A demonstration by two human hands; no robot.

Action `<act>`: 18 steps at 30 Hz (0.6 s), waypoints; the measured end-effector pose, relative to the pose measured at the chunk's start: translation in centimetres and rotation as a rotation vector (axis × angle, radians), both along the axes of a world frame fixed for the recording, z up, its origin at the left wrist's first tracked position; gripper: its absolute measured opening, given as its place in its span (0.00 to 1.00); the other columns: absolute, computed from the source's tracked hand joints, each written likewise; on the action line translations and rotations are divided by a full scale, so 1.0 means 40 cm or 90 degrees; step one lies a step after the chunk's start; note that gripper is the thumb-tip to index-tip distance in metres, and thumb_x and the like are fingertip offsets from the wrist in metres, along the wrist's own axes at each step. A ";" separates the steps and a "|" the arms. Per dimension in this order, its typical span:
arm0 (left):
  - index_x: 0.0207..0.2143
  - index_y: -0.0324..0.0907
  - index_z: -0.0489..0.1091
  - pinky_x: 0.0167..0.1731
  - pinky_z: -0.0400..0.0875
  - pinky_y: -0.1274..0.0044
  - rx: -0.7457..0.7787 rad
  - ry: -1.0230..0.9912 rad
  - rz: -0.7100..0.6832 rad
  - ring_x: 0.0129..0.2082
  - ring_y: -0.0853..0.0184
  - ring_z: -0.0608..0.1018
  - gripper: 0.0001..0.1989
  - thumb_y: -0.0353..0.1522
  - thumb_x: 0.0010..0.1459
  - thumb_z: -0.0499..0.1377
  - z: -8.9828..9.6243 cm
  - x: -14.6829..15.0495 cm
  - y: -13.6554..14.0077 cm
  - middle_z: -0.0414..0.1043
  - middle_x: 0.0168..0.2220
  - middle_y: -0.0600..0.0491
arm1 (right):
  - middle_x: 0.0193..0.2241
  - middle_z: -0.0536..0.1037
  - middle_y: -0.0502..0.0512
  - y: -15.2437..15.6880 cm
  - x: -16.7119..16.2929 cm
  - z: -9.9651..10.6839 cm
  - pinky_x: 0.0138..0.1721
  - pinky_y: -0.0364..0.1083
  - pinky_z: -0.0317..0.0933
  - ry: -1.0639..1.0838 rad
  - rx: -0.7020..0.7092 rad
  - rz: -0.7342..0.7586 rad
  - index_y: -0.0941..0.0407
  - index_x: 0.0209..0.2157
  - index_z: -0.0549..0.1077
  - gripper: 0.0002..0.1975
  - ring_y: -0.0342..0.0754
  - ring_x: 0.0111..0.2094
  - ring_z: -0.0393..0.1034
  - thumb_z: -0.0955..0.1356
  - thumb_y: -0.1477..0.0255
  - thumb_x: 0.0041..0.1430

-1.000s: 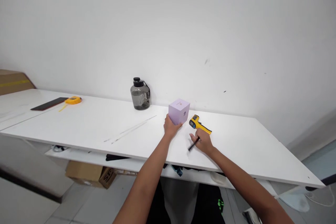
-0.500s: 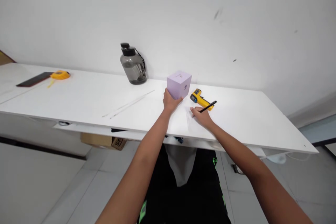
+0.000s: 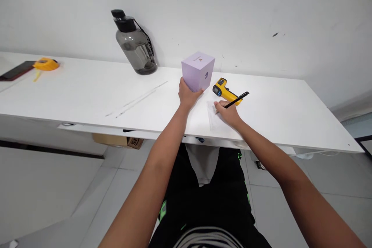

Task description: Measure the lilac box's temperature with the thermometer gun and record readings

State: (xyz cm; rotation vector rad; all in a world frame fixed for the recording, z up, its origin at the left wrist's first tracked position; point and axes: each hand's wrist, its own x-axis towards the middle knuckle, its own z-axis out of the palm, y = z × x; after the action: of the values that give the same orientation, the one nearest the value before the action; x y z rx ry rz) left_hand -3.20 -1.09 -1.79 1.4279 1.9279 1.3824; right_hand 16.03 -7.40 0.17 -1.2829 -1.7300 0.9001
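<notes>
A light purple box (image 3: pixel 198 70) stands on the white table (image 3: pixel 273 116), gripped low at its near corner by my left hand (image 3: pixel 187 95). My right hand (image 3: pixel 228 112) is closed around a black pencil (image 3: pixel 238 99), its tip down on a thin white sheet of paper (image 3: pixel 214 122). Whatever is written on the paper is too faint to read. Just beyond my right hand lies a yellow infrared thermometer (image 3: pixel 226 92), and the pencil crosses in front of its handle.
A dark translucent water bottle (image 3: pixel 135 48) stands left of the box by the wall. Farther left lie a yellow tape measure (image 3: pixel 46 64) and a dark flat object (image 3: pixel 17 70). A cardboard box (image 3: pixel 116 140) is under the table.
The camera view has tilted and shifted, so the table items appear higher and larger. My left hand still holds the box, and my right hand still has the pencil at the paper.
</notes>
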 end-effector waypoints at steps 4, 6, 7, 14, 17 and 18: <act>0.65 0.46 0.46 0.64 0.57 0.61 -0.010 0.000 0.006 0.67 0.49 0.61 0.55 0.40 0.41 0.74 0.007 0.000 -0.006 0.58 0.64 0.41 | 0.16 0.66 0.49 0.004 0.001 -0.009 0.30 0.46 0.57 0.003 0.008 0.004 0.53 0.15 0.61 0.22 0.45 0.24 0.61 0.65 0.58 0.58; 0.65 0.47 0.46 0.64 0.59 0.61 -0.017 0.001 0.003 0.67 0.50 0.62 0.54 0.40 0.42 0.74 0.013 0.000 -0.011 0.59 0.64 0.41 | 0.15 0.65 0.48 0.006 0.000 -0.015 0.29 0.46 0.57 0.011 0.009 0.006 0.53 0.15 0.60 0.23 0.45 0.23 0.60 0.65 0.57 0.58; 0.65 0.47 0.46 0.63 0.59 0.61 -0.019 0.000 0.003 0.66 0.50 0.63 0.54 0.40 0.42 0.74 0.017 0.000 -0.013 0.59 0.63 0.41 | 0.15 0.64 0.48 0.007 -0.001 -0.017 0.28 0.46 0.56 0.017 0.007 0.007 0.52 0.14 0.59 0.24 0.45 0.22 0.60 0.65 0.56 0.59; 0.63 0.49 0.47 0.62 0.61 0.60 -0.039 -0.011 0.016 0.64 0.50 0.66 0.52 0.41 0.42 0.73 0.032 -0.005 -0.020 0.61 0.63 0.42 | 0.15 0.60 0.47 0.026 -0.008 -0.023 0.26 0.46 0.54 0.061 -0.027 0.012 0.52 0.14 0.59 0.26 0.44 0.21 0.57 0.65 0.52 0.58; 0.62 0.49 0.49 0.61 0.62 0.60 -0.033 -0.005 0.010 0.64 0.51 0.67 0.49 0.41 0.43 0.72 0.034 -0.007 -0.021 0.62 0.62 0.43 | 0.17 0.65 0.48 0.039 -0.005 -0.017 0.26 0.45 0.55 0.083 -0.085 0.060 0.54 0.19 0.67 0.23 0.44 0.22 0.59 0.65 0.52 0.58; 0.61 0.49 0.49 0.61 0.62 0.60 -0.033 -0.002 0.009 0.63 0.51 0.67 0.48 0.41 0.43 0.72 0.035 -0.008 -0.021 0.62 0.62 0.43 | 0.18 0.66 0.48 0.042 -0.003 -0.014 0.26 0.45 0.55 0.094 -0.114 0.085 0.54 0.22 0.70 0.21 0.44 0.22 0.59 0.65 0.52 0.58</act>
State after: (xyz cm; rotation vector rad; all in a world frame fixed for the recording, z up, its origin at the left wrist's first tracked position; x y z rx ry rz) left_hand -3.53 -1.91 -0.40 1.3897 1.9612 1.3311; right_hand 15.90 -5.70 -0.41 -1.1919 -1.6636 1.2184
